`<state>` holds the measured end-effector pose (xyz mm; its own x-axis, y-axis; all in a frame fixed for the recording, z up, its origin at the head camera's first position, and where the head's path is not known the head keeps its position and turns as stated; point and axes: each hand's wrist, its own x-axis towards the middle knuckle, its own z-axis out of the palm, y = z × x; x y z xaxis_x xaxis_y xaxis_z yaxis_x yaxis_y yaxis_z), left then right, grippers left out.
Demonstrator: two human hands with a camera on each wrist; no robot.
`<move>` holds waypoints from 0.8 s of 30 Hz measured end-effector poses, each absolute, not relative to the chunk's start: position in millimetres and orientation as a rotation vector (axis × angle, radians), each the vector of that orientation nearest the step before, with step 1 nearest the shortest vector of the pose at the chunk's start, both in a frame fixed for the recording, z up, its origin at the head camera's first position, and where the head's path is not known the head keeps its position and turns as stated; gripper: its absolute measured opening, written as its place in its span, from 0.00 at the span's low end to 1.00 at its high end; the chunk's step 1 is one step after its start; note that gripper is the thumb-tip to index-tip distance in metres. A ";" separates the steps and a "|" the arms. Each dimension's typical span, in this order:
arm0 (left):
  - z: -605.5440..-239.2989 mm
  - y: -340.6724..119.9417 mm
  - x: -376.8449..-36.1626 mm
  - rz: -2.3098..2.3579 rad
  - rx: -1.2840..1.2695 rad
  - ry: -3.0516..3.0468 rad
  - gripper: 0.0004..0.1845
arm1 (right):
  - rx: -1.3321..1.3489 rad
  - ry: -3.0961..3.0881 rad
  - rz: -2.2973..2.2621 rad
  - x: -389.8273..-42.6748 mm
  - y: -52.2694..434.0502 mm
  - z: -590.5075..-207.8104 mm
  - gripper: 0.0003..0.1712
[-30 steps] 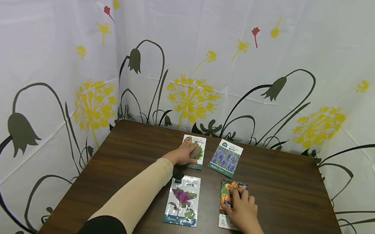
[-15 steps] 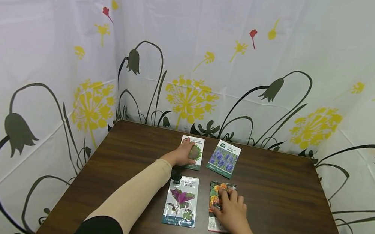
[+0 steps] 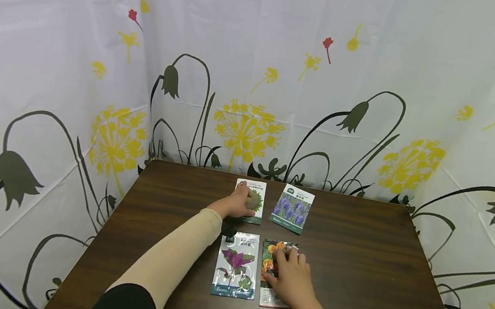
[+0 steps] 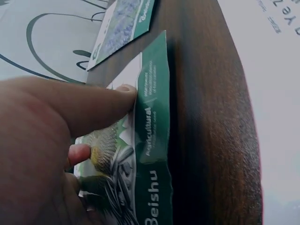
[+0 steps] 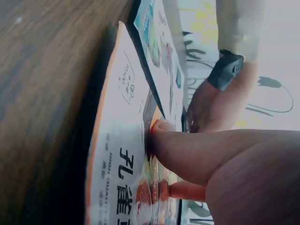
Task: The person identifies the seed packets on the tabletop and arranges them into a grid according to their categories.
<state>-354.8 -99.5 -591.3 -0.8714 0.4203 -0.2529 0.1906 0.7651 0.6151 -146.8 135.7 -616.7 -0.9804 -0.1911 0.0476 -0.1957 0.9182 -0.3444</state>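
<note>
We see the left hand (image 3: 237, 204) stretched far forward on a long beige sleeve (image 3: 170, 261), lying flat on the green seed packet (image 3: 252, 201) at the back of the desk (image 3: 365, 275). Its grip is loose: in the left wrist view the thumb (image 4: 101, 105) presses straight on the packet's white face and the fingers rest over the print, curled round nothing.

The right hand (image 3: 290, 283) lies palm down on the orange-flower packet (image 3: 274, 256) near the front edge. Its fingers are spread and fairly straight, and the right wrist view shows a fingertip (image 5: 159, 127) pressed onto the packet, so this grip too is slack and clasps nothing.

The orange-flower packet sits just beside the purple-leaf packet (image 3: 237, 265), their long edges close. A fourth packet with blue-violet flowers (image 3: 292, 208) lies just right of the green one, slightly tilted.

The desk is dark brown wood grain. Around it on three sides hangs a white curtain (image 3: 62, 32) printed with yellow blossoms, small red flowers and dark bell-shaped stems.
</note>
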 end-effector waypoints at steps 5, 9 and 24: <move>-595.2 -97.8 -355.2 0.808 0.508 2.625 0.26 | 0.309 -3.064 0.598 -144.2 133.5 -614.7 0.35; -590.4 -95.4 -347.4 0.763 0.496 2.667 0.26 | 0.310 -3.072 0.637 -145.6 135.1 -613.3 0.34; -591.9 -86.9 -329.9 0.910 0.470 2.806 0.33 | 0.316 -3.020 0.715 -149.2 137.9 -615.7 0.28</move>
<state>-329.9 -86.9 -591.9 -0.9389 0.3406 -0.0489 0.2471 0.7662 0.5932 -149.2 137.9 -615.7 -0.9793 -0.1911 0.0675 -0.2010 0.8744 -0.4416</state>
